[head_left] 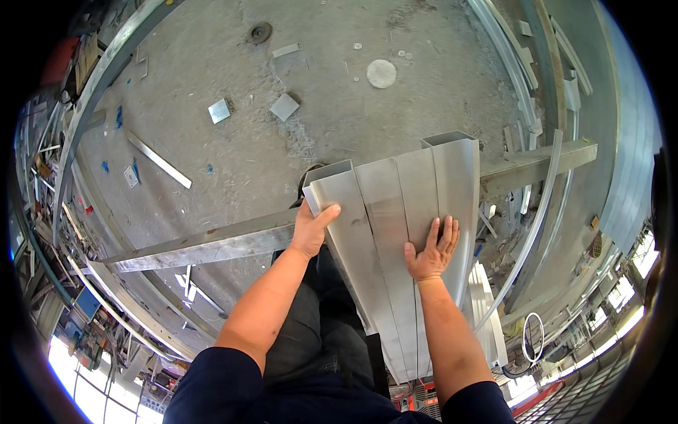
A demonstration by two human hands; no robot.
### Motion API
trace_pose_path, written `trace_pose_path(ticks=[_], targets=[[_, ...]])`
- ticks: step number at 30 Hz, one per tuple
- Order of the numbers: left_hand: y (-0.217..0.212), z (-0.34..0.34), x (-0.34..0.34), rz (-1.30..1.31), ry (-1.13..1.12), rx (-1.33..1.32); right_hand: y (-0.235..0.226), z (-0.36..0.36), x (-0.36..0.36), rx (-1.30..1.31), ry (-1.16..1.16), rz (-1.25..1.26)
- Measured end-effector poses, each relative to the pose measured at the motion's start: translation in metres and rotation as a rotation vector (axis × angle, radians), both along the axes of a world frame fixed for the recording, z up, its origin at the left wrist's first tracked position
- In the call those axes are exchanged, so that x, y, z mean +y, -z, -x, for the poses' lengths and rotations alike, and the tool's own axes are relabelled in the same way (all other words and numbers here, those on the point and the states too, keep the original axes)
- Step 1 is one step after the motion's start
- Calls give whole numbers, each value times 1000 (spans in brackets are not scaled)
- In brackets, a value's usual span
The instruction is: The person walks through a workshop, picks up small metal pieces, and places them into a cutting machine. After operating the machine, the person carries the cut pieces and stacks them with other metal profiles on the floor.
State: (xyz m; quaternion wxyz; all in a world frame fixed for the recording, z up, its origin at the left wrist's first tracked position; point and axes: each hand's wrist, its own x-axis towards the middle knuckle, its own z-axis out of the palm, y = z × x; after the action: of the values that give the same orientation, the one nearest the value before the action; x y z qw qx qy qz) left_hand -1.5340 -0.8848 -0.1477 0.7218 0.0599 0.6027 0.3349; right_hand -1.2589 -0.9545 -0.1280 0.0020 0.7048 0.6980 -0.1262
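Note:
A long silver metal panel point(385, 205), with lengthwise seams and hollow box-shaped edges, lies in front of me across a metal beam point(205, 246). My left hand point(311, 227) is closed around the panel's left edge near its far end, thumb on top; the fingers underneath are hidden. My right hand point(432, 253) rests flat on the panel's upper face, right of its middle, fingers stretched out and slightly apart. The panel's near end runs back beside my right forearm.
Square metal plates point(284, 107), a metal strip point(161, 161) and a round whitish disc point(381, 73) lie on the concrete floor point(233, 63). Long metal profiles point(505, 56) stand at the right. Scrap and bars crowd the left side point(53, 162). A white ring point(534, 338) shows at lower right.

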Motion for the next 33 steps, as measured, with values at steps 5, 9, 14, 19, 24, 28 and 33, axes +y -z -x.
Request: trace_pose_path(ticks=[5, 9, 14, 19, 24, 28, 33], targets=[[0, -1, 0, -9, 9, 35, 1, -1, -2, 0, -3, -6], [1, 0, 0, -12, 21, 51, 1, 0, -2, 4, 0, -9], [1, 0, 4, -16, 26, 41, 1, -1, -1, 10, -4, -23], [2, 2, 5, -2, 70, 48, 1, 0, 0, 19, -7, -33], [6, 2, 0, -74, 96, 58, 2, 0, 0, 12, -25, -50], [6, 1, -2, -109, 111, 93, 1, 1, -1, 12, -16, -42], [8, 0, -5, -48, 82, 60, -6, 1, 1, 6, 18, 25]])
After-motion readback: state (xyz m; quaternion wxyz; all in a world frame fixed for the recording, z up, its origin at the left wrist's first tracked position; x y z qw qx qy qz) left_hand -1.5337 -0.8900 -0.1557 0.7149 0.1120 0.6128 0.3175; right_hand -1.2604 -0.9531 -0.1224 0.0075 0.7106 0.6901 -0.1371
